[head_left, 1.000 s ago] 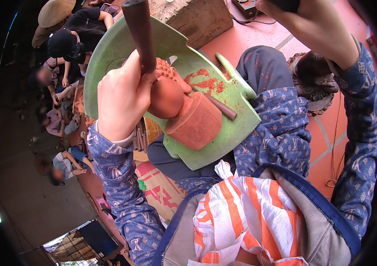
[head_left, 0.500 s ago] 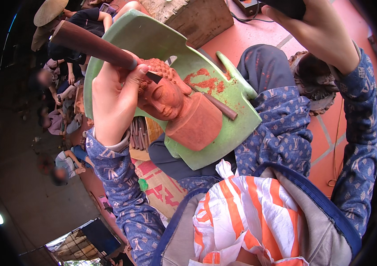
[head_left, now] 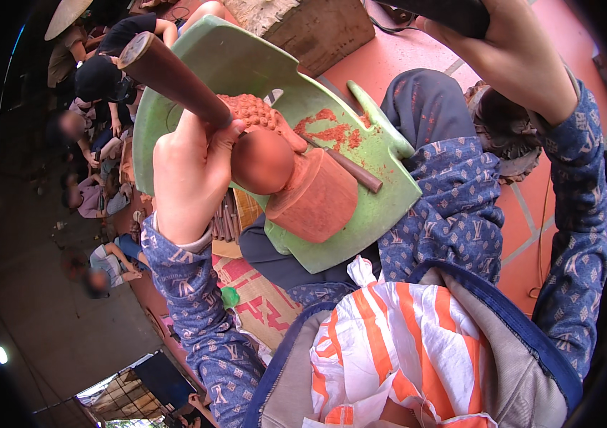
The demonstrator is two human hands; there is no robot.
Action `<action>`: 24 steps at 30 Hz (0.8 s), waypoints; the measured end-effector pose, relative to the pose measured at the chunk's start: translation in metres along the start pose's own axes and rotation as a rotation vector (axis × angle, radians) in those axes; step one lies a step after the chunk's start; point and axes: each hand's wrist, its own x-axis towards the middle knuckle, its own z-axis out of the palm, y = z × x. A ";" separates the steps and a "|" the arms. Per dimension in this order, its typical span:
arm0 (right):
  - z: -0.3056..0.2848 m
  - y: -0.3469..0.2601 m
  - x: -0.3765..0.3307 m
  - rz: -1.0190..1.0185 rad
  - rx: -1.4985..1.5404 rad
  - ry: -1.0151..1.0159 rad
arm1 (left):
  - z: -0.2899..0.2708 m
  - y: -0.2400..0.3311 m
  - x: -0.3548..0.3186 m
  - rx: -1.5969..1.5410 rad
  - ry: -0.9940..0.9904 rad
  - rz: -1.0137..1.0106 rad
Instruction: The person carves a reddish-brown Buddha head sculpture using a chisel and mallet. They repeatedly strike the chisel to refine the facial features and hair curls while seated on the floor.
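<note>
My left hand (head_left: 193,171) is wrapped round a chisel (head_left: 175,78) with a thick dark wooden handle, which slants up to the left. Its blade end is at the side of the face of a reddish wooden carved head (head_left: 314,203); the blade itself is hidden. The carving has curled hair and a block-like base, and lies tilted on a green plastic seat (head_left: 393,207). Up at the right, my right hand (head_left: 524,60) grips a dark mallet (head_left: 453,13), partly cut off by the upper edge and held apart from the chisel.
Beside the carving lie a second chisel (head_left: 355,170) and red wood shavings (head_left: 332,134). Several tool handles (head_left: 226,217) stand behind my left wrist. A wooden block (head_left: 310,32) is beyond the seat. Other people (head_left: 110,78) sit at the far left.
The chisel handle has tipped more upright and my left hand has rolled with it, so the blade no longer shows. My right hand with the mallet has shifted slightly.
</note>
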 end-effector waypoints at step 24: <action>0.001 0.017 0.013 -0.153 0.133 0.013 | 0.000 0.007 0.008 0.069 -0.011 0.087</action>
